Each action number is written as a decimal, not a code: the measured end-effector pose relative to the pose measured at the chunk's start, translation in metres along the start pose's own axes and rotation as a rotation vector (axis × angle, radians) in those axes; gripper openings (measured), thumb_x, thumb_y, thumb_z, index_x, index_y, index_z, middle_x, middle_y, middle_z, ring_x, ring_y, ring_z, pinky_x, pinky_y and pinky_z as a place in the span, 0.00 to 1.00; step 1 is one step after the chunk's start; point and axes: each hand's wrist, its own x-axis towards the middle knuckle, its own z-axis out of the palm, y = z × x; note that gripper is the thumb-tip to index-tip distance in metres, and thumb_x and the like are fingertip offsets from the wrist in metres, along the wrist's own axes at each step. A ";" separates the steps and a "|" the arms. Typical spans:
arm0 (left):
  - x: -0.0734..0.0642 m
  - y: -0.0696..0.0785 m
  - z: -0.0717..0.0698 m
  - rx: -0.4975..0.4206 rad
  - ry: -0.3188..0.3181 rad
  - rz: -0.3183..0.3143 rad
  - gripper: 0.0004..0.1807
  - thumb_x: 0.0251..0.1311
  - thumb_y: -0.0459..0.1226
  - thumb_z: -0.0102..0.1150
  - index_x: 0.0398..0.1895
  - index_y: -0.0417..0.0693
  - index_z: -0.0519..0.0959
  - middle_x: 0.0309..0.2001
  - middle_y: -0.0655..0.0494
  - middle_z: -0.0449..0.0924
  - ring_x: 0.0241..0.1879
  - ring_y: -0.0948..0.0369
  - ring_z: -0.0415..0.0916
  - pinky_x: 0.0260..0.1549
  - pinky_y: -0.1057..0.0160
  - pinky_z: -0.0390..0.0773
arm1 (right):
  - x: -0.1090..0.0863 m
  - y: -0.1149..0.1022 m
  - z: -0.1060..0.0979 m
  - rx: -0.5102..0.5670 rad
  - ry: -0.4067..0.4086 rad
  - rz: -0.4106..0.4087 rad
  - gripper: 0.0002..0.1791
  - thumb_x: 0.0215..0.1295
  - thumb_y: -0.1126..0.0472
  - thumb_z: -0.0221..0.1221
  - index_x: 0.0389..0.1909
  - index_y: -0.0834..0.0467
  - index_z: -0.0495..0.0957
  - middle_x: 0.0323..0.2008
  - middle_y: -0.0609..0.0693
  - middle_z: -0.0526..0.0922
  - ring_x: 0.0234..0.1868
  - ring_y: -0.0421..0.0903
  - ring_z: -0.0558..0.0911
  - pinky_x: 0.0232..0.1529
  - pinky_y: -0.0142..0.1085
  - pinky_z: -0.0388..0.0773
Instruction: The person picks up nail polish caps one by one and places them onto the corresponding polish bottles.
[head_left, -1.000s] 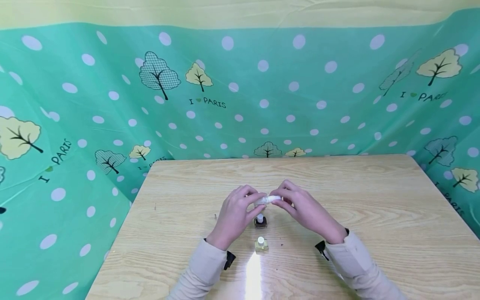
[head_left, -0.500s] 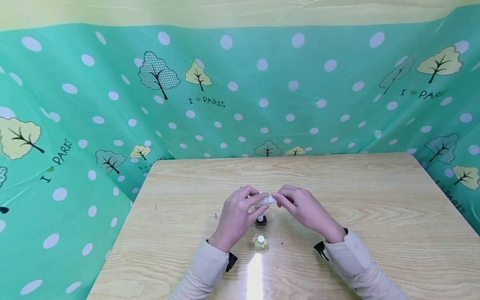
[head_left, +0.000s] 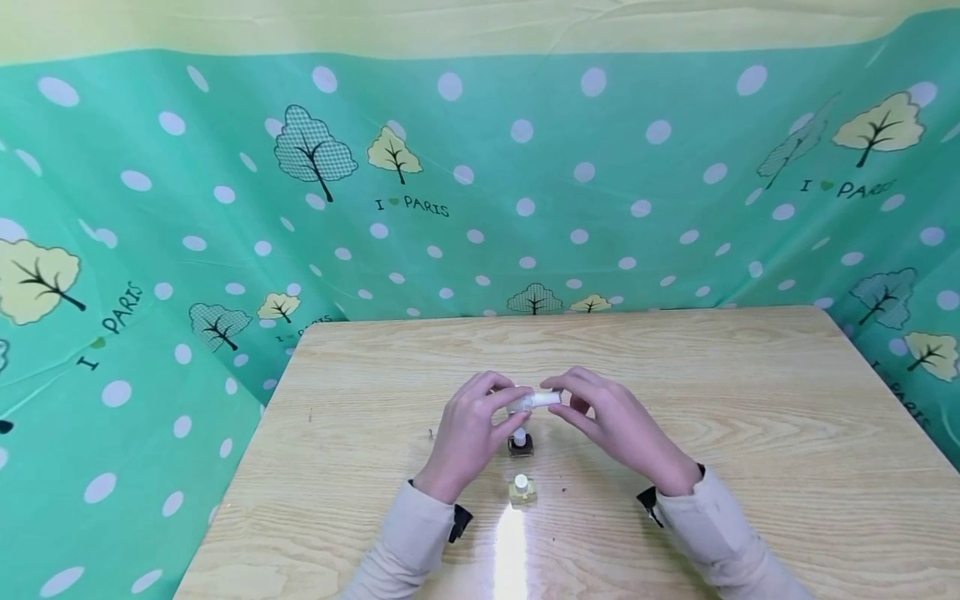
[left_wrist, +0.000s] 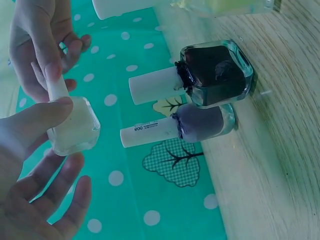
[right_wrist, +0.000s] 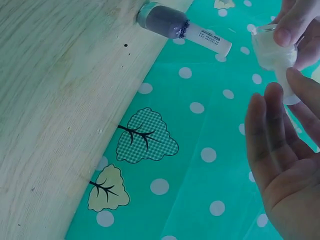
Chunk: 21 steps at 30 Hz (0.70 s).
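A small nail polish bottle (left_wrist: 77, 127) with a whitish body and a white cap (head_left: 547, 399) is held up above the table, lying sideways in the head view. My left hand (head_left: 472, 421) pinches its glass body between thumb and fingers. At the cap end, my right hand (head_left: 611, 421) has its thumb and index finger on the cap, its other fingers loosely bent. Below the hands, a dark nail polish bottle (left_wrist: 217, 75) stands on the table with a white cap. Beside it in the left wrist view is a greyish-purple bottle (left_wrist: 200, 122), its cap printed 008.
Nearer the body stands a pale yellow nail polish bottle (head_left: 522, 493), with a bright light reflection in front of it. Small dark specks dot the wooden table (head_left: 720, 375). A green dotted cloth (head_left: 555, 183) hangs behind the table and along its sides.
My right fingers turned over the cap, then spread back, so more of the cap shows now. My left hand and the bottle have stayed almost in place.
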 end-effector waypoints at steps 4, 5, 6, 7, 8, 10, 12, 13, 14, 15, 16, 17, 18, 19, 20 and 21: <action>-0.001 -0.001 0.000 -0.012 0.005 -0.004 0.14 0.52 0.37 0.75 0.43 0.51 0.88 0.39 0.61 0.82 0.37 0.65 0.76 0.34 0.69 0.78 | 0.000 0.000 0.000 0.000 0.011 -0.019 0.14 0.63 0.62 0.66 0.49 0.52 0.82 0.37 0.38 0.81 0.28 0.30 0.75 0.28 0.26 0.77; -0.001 -0.001 0.000 -0.014 0.007 -0.004 0.14 0.52 0.37 0.75 0.43 0.51 0.88 0.39 0.61 0.82 0.36 0.65 0.76 0.34 0.69 0.78 | 0.000 0.000 0.000 0.000 0.016 -0.022 0.13 0.63 0.63 0.66 0.48 0.52 0.83 0.38 0.38 0.82 0.27 0.31 0.74 0.27 0.26 0.77; -0.001 -0.002 0.000 -0.013 0.010 -0.003 0.14 0.52 0.37 0.75 0.43 0.51 0.88 0.39 0.61 0.82 0.37 0.65 0.76 0.34 0.69 0.78 | 0.000 0.000 0.001 -0.002 0.023 -0.026 0.12 0.63 0.63 0.66 0.47 0.51 0.83 0.38 0.38 0.82 0.27 0.31 0.74 0.26 0.26 0.76; -0.002 -0.002 0.001 -0.014 0.014 -0.002 0.14 0.52 0.37 0.75 0.43 0.50 0.88 0.39 0.61 0.82 0.37 0.65 0.76 0.34 0.70 0.78 | 0.000 0.000 0.001 -0.008 0.031 -0.032 0.11 0.63 0.62 0.66 0.47 0.51 0.83 0.38 0.38 0.82 0.26 0.31 0.73 0.25 0.25 0.75; -0.002 -0.002 0.001 -0.014 0.019 0.000 0.14 0.52 0.37 0.75 0.43 0.50 0.87 0.39 0.61 0.82 0.36 0.65 0.76 0.34 0.70 0.78 | 0.000 0.000 0.001 -0.014 0.041 -0.039 0.11 0.64 0.62 0.66 0.47 0.51 0.83 0.39 0.38 0.82 0.26 0.31 0.72 0.25 0.25 0.75; -0.002 -0.002 0.001 -0.015 0.030 0.003 0.15 0.51 0.37 0.75 0.44 0.50 0.87 0.39 0.61 0.82 0.36 0.65 0.76 0.33 0.71 0.78 | 0.000 0.000 0.002 -0.029 0.059 -0.058 0.10 0.65 0.61 0.65 0.47 0.52 0.84 0.39 0.38 0.82 0.24 0.31 0.71 0.23 0.25 0.73; -0.002 -0.002 0.001 -0.013 0.041 0.009 0.15 0.51 0.37 0.75 0.44 0.49 0.87 0.39 0.61 0.82 0.36 0.65 0.76 0.33 0.72 0.78 | 0.000 0.001 0.003 -0.044 0.077 -0.077 0.09 0.65 0.61 0.64 0.46 0.52 0.84 0.37 0.38 0.82 0.23 0.31 0.69 0.22 0.24 0.71; -0.002 -0.002 0.001 -0.014 0.045 0.011 0.15 0.51 0.37 0.75 0.44 0.49 0.87 0.39 0.61 0.82 0.35 0.65 0.76 0.32 0.72 0.78 | 0.000 0.001 0.004 -0.050 0.083 -0.083 0.09 0.65 0.61 0.64 0.46 0.53 0.84 0.36 0.38 0.81 0.23 0.31 0.69 0.22 0.24 0.70; -0.003 -0.002 0.001 -0.015 0.047 0.013 0.16 0.51 0.37 0.75 0.45 0.49 0.87 0.39 0.61 0.82 0.35 0.65 0.76 0.32 0.72 0.78 | 0.001 0.001 0.004 -0.054 0.087 -0.087 0.09 0.65 0.61 0.64 0.45 0.53 0.84 0.35 0.38 0.81 0.23 0.30 0.68 0.21 0.24 0.70; -0.003 -0.002 0.001 -0.015 0.049 0.015 0.16 0.51 0.37 0.75 0.45 0.49 0.87 0.39 0.61 0.82 0.35 0.65 0.76 0.32 0.73 0.78 | 0.001 0.001 0.005 -0.056 0.092 -0.092 0.08 0.65 0.61 0.64 0.44 0.53 0.84 0.34 0.38 0.80 0.22 0.30 0.68 0.21 0.24 0.69; -0.003 -0.002 0.002 -0.015 0.052 0.018 0.16 0.51 0.37 0.75 0.45 0.49 0.87 0.39 0.60 0.82 0.35 0.65 0.76 0.33 0.73 0.78 | 0.001 0.001 0.005 -0.058 0.094 -0.094 0.07 0.65 0.61 0.64 0.44 0.53 0.84 0.33 0.38 0.80 0.22 0.30 0.67 0.20 0.23 0.69; -0.003 -0.002 0.002 -0.015 0.054 0.020 0.16 0.51 0.37 0.75 0.45 0.49 0.87 0.39 0.60 0.82 0.35 0.65 0.76 0.33 0.73 0.79 | 0.001 0.001 0.006 -0.059 0.094 -0.092 0.07 0.66 0.61 0.64 0.43 0.53 0.84 0.32 0.38 0.79 0.22 0.30 0.67 0.20 0.24 0.68; -0.003 -0.002 0.002 -0.017 0.055 0.021 0.16 0.51 0.37 0.75 0.45 0.49 0.87 0.39 0.60 0.82 0.35 0.65 0.77 0.33 0.73 0.79 | 0.002 0.002 0.006 -0.060 0.094 -0.088 0.06 0.66 0.60 0.64 0.42 0.53 0.83 0.31 0.38 0.79 0.21 0.30 0.67 0.20 0.24 0.68; -0.003 -0.002 0.002 -0.018 0.059 0.022 0.16 0.51 0.37 0.75 0.45 0.49 0.87 0.39 0.60 0.82 0.36 0.65 0.77 0.34 0.72 0.79 | 0.002 0.001 0.007 -0.061 0.092 -0.081 0.05 0.67 0.60 0.63 0.41 0.53 0.83 0.31 0.38 0.79 0.21 0.30 0.66 0.20 0.24 0.68; -0.003 -0.002 0.002 -0.019 0.061 0.023 0.17 0.50 0.37 0.75 0.45 0.49 0.87 0.39 0.60 0.82 0.36 0.65 0.77 0.34 0.72 0.79 | 0.002 0.001 0.007 -0.061 0.091 -0.075 0.04 0.67 0.59 0.63 0.41 0.53 0.83 0.30 0.38 0.79 0.21 0.30 0.66 0.19 0.24 0.67; -0.004 -0.002 0.002 -0.018 0.064 0.024 0.17 0.50 0.38 0.75 0.45 0.49 0.87 0.39 0.60 0.82 0.36 0.65 0.78 0.35 0.71 0.80 | 0.002 0.001 0.008 -0.060 0.089 -0.066 0.04 0.68 0.58 0.62 0.40 0.53 0.83 0.30 0.38 0.79 0.21 0.30 0.66 0.19 0.24 0.67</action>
